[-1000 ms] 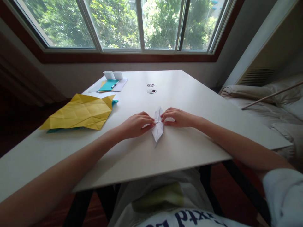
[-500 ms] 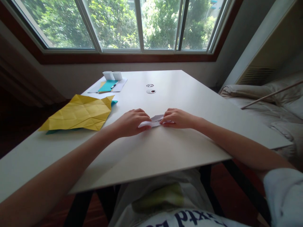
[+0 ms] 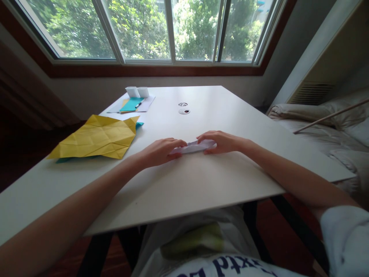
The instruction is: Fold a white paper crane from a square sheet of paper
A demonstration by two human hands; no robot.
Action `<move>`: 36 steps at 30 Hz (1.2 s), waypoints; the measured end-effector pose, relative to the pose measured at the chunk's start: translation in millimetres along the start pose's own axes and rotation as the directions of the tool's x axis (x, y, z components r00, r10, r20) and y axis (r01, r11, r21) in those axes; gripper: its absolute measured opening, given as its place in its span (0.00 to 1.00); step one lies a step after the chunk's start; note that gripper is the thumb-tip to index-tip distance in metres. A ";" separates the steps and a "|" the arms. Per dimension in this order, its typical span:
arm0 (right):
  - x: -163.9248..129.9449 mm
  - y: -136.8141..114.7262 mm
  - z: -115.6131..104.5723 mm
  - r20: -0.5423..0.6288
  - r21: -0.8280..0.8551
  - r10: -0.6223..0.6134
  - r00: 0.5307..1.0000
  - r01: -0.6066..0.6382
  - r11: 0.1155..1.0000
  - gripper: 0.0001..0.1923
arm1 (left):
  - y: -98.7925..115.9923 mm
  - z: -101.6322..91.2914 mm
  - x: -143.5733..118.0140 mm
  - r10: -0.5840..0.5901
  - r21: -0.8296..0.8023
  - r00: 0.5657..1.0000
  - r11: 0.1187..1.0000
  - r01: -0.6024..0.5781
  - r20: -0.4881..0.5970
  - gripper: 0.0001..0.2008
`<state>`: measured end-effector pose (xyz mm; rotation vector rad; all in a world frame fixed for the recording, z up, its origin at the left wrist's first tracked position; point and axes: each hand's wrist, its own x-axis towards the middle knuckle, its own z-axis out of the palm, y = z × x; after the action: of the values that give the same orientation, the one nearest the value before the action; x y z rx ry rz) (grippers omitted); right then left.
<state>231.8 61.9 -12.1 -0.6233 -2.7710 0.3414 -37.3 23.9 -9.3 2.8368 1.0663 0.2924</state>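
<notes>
A folded strip of white paper (image 3: pixel 197 147) lies on the white table between my hands. My left hand (image 3: pixel 165 151) grips its left end, with the thumb on the near side and the fingers over the far side. At the right end, my right hand (image 3: pixel 220 142) curves round the paper, fingertips at the far edge and thumb at the near edge. The middle of the strip shows, with slightly raised folds; both ends are partly covered by my fingers.
A creased yellow sheet (image 3: pixel 96 138) lies on a teal one (image 3: pixel 140 125) at the table's left. Farther back are two small white folded pieces (image 3: pixel 137 92), a teal sheet (image 3: pixel 132 104) and a pen (image 3: pixel 139 104). Two round fittings (image 3: pixel 184 111) mark the tabletop (image 3: pixel 198 184).
My right hand has shifted slightly right along the paper, and its fingers have spread wider. More of the paper's middle shows. My left hand has come slightly lower.
</notes>
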 end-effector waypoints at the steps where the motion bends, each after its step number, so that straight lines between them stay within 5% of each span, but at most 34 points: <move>1: -0.4 -0.1 -0.4 0.017 0.013 0.018 1.000 -0.018 1.000 0.20 | -0.5 0.2 -0.3 0.006 -0.013 1.000 1.000 -0.006 -0.003 0.15; 24: -0.2 -2.9 3.5 0.074 -0.020 -0.066 0.995 0.068 0.998 0.14 | -16.5 7.1 1.2 0.144 -0.177 0.987 0.972 -0.154 -0.066 0.12; 36: 1.8 0.9 9.1 0.003 0.042 -0.034 0.999 0.034 0.999 0.14 | -11.4 7.2 1.1 0.134 -0.151 0.985 0.977 -0.149 -0.105 0.11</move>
<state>227.6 62.0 -20.4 -0.5658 -2.7671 0.3922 -42.3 33.0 -17.9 2.7832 0.8158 0.5047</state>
